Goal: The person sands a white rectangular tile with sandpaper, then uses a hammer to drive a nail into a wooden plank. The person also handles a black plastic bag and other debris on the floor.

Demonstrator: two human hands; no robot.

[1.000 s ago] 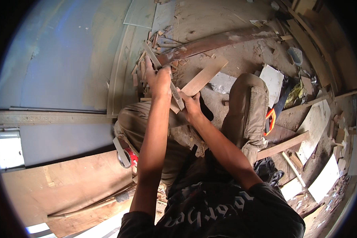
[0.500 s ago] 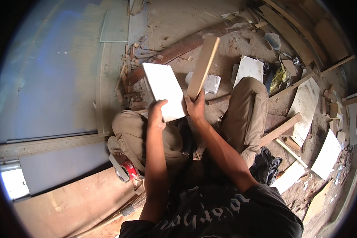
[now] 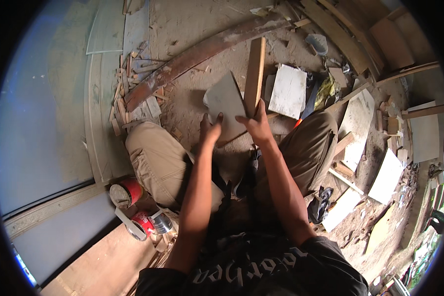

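Observation:
Between my raised knees I hold two flat pieces of board upright, side by side. My left hand point(image 3: 210, 130) grips the lower edge of a greyish board point(image 3: 225, 101), its thumb on the near face. That board's face lies in shade and one upper corner looks chipped. In my right hand point(image 3: 258, 126) stands a narrow wooden strip point(image 3: 254, 71) with a pale edge, held near its lower end. The right thumb reaches across to the board's right edge. My fingers behind both pieces are hidden.
A whitish panel point(image 3: 287, 90) lies beyond my right knee. A curved brown beam point(image 3: 197, 55) crosses the floor ahead. Red tins point(image 3: 132, 189) stand by my left knee, near a large bluish sheet point(image 3: 44, 113). Wood offcuts and white boards point(image 3: 386, 176) litter the right side.
The board has turned, so its bright white face now looks grey and shaded. The strip stands more upright. My view has shifted, bringing more tins into sight on the left.

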